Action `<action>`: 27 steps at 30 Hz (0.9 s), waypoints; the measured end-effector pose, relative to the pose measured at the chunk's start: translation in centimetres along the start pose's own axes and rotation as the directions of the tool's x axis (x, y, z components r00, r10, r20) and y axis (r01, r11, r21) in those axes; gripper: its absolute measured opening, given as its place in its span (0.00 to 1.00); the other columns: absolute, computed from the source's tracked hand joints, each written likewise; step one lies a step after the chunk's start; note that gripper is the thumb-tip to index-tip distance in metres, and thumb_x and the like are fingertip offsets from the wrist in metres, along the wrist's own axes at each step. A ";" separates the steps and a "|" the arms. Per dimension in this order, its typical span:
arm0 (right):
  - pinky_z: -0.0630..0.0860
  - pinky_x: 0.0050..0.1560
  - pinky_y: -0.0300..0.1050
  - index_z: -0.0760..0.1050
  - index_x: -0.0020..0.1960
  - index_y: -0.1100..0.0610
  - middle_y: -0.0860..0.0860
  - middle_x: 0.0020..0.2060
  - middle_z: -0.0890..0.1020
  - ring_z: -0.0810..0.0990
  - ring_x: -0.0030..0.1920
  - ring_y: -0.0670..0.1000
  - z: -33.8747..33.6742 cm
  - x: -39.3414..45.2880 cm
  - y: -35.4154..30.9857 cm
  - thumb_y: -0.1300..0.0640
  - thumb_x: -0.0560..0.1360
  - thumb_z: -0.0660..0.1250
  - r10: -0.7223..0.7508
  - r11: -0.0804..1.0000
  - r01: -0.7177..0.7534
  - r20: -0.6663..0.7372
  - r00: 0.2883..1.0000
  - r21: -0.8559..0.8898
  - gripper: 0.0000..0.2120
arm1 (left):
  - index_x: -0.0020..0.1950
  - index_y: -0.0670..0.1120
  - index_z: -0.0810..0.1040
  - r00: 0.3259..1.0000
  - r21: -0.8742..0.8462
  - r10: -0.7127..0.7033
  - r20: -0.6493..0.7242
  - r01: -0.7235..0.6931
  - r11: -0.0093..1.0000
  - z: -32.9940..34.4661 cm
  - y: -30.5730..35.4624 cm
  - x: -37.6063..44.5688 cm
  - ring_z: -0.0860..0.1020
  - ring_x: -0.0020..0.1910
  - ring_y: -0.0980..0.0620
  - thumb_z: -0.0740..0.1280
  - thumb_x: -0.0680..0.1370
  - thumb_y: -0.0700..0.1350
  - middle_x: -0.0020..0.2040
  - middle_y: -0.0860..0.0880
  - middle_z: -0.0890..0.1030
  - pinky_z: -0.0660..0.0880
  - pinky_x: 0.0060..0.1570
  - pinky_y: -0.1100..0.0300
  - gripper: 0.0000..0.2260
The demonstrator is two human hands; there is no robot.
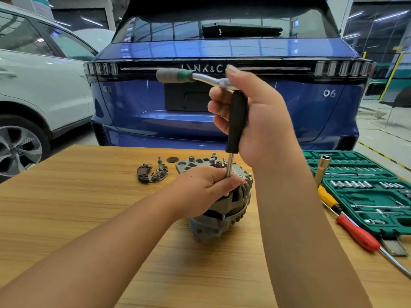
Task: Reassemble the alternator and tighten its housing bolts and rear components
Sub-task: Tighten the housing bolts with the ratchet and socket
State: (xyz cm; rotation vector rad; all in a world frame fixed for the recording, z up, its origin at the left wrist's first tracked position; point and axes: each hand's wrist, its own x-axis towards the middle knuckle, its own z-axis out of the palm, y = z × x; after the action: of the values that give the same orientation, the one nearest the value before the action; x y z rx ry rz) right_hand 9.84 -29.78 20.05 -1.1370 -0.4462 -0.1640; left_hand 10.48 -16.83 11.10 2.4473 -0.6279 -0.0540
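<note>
While the left hand (pixel 209 185) is gripping the alternator (pixel 222 207), the right hand (pixel 255 121) is grasping the driver (pixel 236 123), tightening a housing bolt; next probably needs steady turning.

My ratchet (pixel 178 76) has a grey grip with a green band and a bright chrome neck; the driver handle (pixel 237 121) under it is matt black. The alternator (pixel 224 210) is dull silver-grey. Beneath it runs a honey-coloured, fine-striped wood table (pixel 89 196). The socket case (pixel 367 196) is deep green, beside red (pixel 355 234) and yellow screwdrivers (pixel 327 196). Behind stands a glossy blue car (pixel 255 121).
</note>
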 end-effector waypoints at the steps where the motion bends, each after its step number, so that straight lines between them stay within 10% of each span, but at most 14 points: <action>1: 0.76 0.41 0.43 0.74 0.57 0.58 0.52 0.42 0.85 0.82 0.37 0.49 -0.5 -0.1 -0.1 0.51 0.77 0.66 0.086 0.985 -0.101 0.109 0.990 0.138 0.13 | 0.55 0.71 0.78 1.000 -0.008 0.014 -0.003 -0.014 1.000 0.0 -0.2 0.0 0.77 0.50 0.65 0.52 0.78 0.71 0.49 0.65 0.81 0.75 0.50 0.60 0.16; 6: 0.68 0.45 0.42 0.71 0.66 0.62 0.53 0.49 0.84 0.81 0.40 0.47 -2.1 -0.4 -0.1 0.51 0.74 0.62 0.118 0.911 -0.241 0.349 0.930 0.335 0.24 | 0.62 0.65 0.78 0.998 -0.019 0.060 -0.017 -0.061 0.998 0.3 -0.8 0.2 0.78 0.54 0.61 0.53 0.79 0.70 0.56 0.59 0.82 0.76 0.57 0.57 0.21; 14: 0.74 0.45 0.46 0.74 0.51 0.54 0.52 0.44 0.80 0.79 0.43 0.50 -1.8 -1.2 0.4 0.63 0.76 0.67 0.013 0.900 -0.112 0.231 0.973 0.420 0.06 | 0.52 0.78 0.74 0.998 -0.073 0.053 -0.043 -0.056 0.996 0.1 -0.7 0.0 0.72 0.54 0.74 0.53 0.78 0.69 0.49 0.77 0.76 0.70 0.49 0.66 0.11; 20: 0.77 0.47 0.47 0.75 0.56 0.49 0.54 0.55 0.80 0.81 0.48 0.53 -0.5 -2.1 1.4 0.65 0.81 0.63 -0.395 0.893 0.410 0.111 0.912 -0.185 0.12 | 0.42 0.80 0.72 0.997 -0.061 0.034 -0.063 -0.038 0.997 0.2 -0.2 -0.2 0.75 0.44 0.72 0.55 0.82 0.65 0.42 0.73 0.78 0.69 0.40 0.61 0.12; 27: 0.73 0.47 0.50 0.69 0.70 0.51 0.56 0.54 0.81 0.76 0.45 0.56 -1.7 -1.7 1.6 0.50 0.82 0.47 -0.192 0.979 0.152 0.350 0.917 0.138 0.21 | 0.49 0.73 0.78 0.997 -0.075 0.022 -0.079 -0.028 0.997 0.5 -0.6 -0.2 0.78 0.45 0.66 0.55 0.81 0.67 0.44 0.65 0.81 0.77 0.45 0.57 0.11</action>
State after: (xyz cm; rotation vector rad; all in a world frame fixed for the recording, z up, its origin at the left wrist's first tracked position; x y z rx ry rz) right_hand 9.32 -30.77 17.38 -1.0209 -0.8769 -0.0811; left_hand 10.47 -16.61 10.37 2.3563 -0.6103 0.0273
